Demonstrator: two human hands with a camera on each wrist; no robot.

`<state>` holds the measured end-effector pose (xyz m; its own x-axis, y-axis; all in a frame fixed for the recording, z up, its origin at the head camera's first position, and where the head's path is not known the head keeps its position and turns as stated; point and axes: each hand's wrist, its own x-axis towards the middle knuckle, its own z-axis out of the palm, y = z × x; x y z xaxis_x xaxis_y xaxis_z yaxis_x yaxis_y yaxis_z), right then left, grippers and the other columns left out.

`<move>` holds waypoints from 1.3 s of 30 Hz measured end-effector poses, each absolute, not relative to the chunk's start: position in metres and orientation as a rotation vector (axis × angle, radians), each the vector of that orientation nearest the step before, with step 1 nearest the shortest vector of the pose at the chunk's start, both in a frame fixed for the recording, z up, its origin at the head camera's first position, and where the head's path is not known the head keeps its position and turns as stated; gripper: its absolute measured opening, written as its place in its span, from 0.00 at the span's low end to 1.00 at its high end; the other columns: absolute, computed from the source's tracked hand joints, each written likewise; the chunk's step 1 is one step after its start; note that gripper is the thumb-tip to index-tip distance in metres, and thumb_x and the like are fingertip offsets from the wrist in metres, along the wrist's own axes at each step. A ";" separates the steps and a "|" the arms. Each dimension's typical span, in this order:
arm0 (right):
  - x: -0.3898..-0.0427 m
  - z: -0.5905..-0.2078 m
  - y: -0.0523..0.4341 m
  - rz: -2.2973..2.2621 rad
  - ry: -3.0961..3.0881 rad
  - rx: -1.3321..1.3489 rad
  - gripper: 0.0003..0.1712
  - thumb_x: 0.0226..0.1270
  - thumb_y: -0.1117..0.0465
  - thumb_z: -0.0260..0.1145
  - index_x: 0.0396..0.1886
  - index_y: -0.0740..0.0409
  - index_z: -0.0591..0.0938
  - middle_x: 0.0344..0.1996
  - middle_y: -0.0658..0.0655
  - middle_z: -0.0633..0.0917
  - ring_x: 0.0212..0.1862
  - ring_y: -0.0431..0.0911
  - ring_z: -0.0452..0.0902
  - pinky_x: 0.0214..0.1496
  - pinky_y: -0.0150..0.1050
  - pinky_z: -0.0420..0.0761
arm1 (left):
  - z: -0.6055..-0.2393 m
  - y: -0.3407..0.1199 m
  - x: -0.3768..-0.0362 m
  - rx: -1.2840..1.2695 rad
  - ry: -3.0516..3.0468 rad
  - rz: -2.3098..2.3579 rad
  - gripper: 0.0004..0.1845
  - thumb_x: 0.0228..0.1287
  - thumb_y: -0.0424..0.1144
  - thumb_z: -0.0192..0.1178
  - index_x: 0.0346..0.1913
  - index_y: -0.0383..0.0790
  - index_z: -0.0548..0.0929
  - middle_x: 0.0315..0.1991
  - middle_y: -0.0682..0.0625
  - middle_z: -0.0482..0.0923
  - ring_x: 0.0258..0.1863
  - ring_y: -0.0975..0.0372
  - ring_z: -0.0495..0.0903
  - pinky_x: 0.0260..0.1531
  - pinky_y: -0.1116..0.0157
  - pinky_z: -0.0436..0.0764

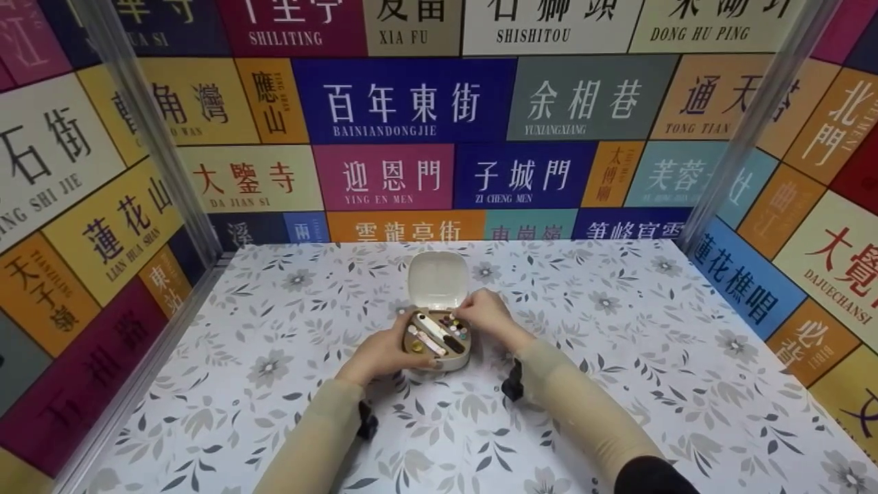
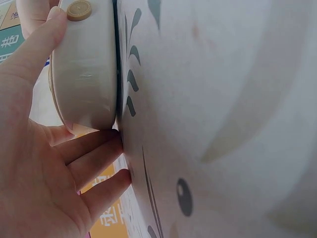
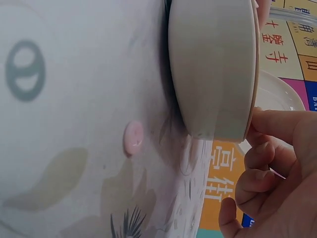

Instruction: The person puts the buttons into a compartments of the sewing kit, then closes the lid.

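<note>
A small cream sewing box sits on the table with its lid raised at the back. Inside lie a white tool with a black end, a slim pinkish-white stick, a gold round piece and several small coloured buttons. My left hand grips the box's left side, thumb along the front edge near a tan button-shaped catch. At the far right corner is my right hand, index fingertip over the rim and the other fingers curled; I cannot tell whether it pinches anything.
A pink button lies on the floral tabletop beside the box. Panels with large printed characters stand behind the table and along both sides, joined by clear corner posts.
</note>
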<state>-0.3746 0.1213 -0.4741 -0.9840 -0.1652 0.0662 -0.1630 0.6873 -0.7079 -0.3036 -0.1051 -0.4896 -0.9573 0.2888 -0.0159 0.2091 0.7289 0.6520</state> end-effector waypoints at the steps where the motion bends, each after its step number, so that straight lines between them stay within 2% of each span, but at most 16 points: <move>1: -0.374 -0.474 0.121 -1.199 2.890 -0.279 0.08 0.53 0.60 0.71 0.18 0.57 0.86 0.16 0.47 0.81 0.19 0.40 0.69 0.21 0.31 0.69 | -0.490 -0.105 -0.304 0.403 2.809 1.042 0.64 0.35 0.70 0.73 0.77 0.58 0.52 0.59 0.38 0.76 0.54 0.45 0.76 0.55 0.48 0.73; 14: -0.373 -0.473 0.117 -1.071 2.962 -0.312 0.13 0.56 0.59 0.69 0.14 0.54 0.82 0.13 0.47 0.78 0.17 0.39 0.67 0.18 0.31 0.66 | -0.490 -0.104 -0.304 0.387 2.788 1.087 0.66 0.34 0.68 0.74 0.77 0.58 0.49 0.62 0.37 0.73 0.56 0.45 0.75 0.58 0.48 0.71; 24: -0.371 -0.476 0.115 -0.993 3.049 -0.363 0.23 0.58 0.57 0.69 0.07 0.50 0.72 0.08 0.44 0.71 0.13 0.39 0.62 0.16 0.32 0.60 | -0.489 -0.104 -0.302 0.386 2.789 1.071 0.65 0.35 0.68 0.74 0.77 0.56 0.49 0.62 0.38 0.73 0.56 0.45 0.75 0.57 0.48 0.71; 30: -0.372 -0.476 0.113 -0.972 3.078 -0.393 0.21 0.55 0.61 0.67 0.07 0.48 0.70 0.09 0.44 0.70 0.14 0.39 0.62 0.17 0.33 0.61 | -0.488 -0.105 -0.302 0.398 2.792 1.083 0.64 0.36 0.67 0.74 0.77 0.55 0.51 0.61 0.38 0.73 0.55 0.45 0.75 0.56 0.48 0.72; 39: -0.371 -0.477 0.114 -0.985 3.073 -0.384 0.20 0.54 0.60 0.69 0.08 0.50 0.72 0.09 0.44 0.73 0.15 0.39 0.64 0.17 0.32 0.64 | -0.490 -0.104 -0.303 0.391 2.785 1.077 0.65 0.35 0.68 0.74 0.77 0.56 0.49 0.63 0.38 0.72 0.56 0.44 0.74 0.57 0.47 0.71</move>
<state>-0.3713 0.1141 -0.4769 -0.9664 -0.1901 0.1730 -0.2552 0.7890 -0.5589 -0.3027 -0.1044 -0.4899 -0.9580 0.2855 -0.0276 0.1926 0.7115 0.6757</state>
